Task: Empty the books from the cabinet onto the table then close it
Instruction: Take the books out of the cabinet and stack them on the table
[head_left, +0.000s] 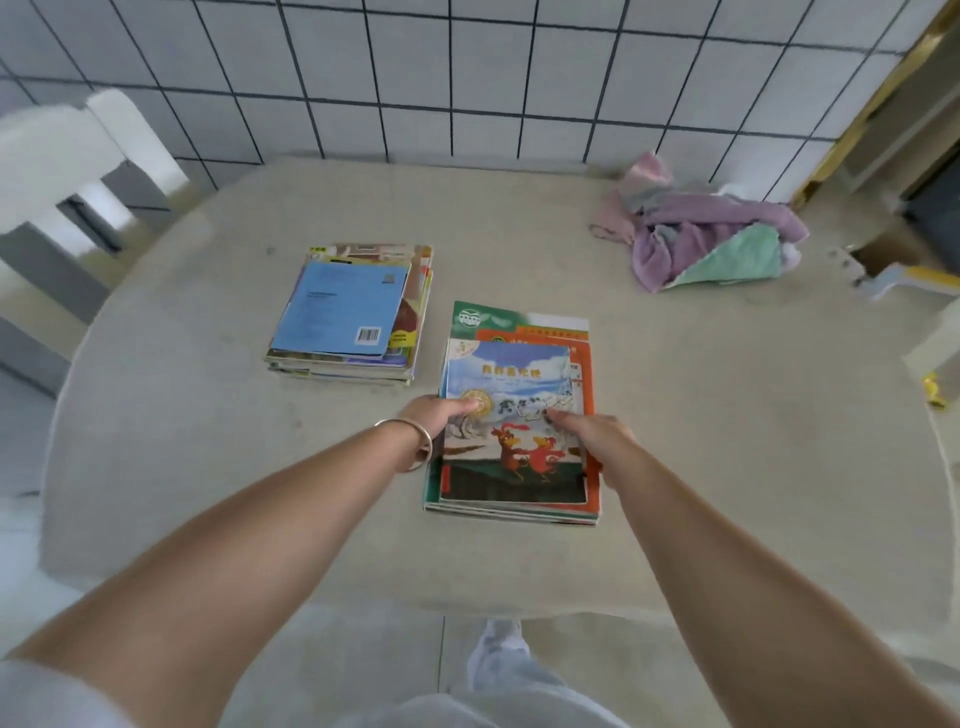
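Left hand: the left hand, with a thin silver bangle on its wrist, grips the left edge of the near stack, thumb laid on the top cover, fingers hidden at the side.
Right hand: the right hand grips the right edge of the same stack, thumb on the cover and fingers curled down the side.
Near stack: a pile of thin, colourful picture books, topped by a blue cover with two red roosters, lies flat on the round beige table at the frame's centre.
Far stack: a second pile of thin books under a plain blue paperback sits just left of and above the first, apart from it.
Cabinet: what may be its yellow-edged frame shows at the upper right; whether it holds more books I cannot tell.
Risk: the books are slim, glossy and unevenly aligned, so the top ones could slide off if the hands pull away carelessly.
Surroundings: a crumpled heap of purple, pink and green cloths lies at the table's upper right, well apart from the books; a white chair stands at the upper left.
Obstruction: nothing lies between the stacks and the hands.
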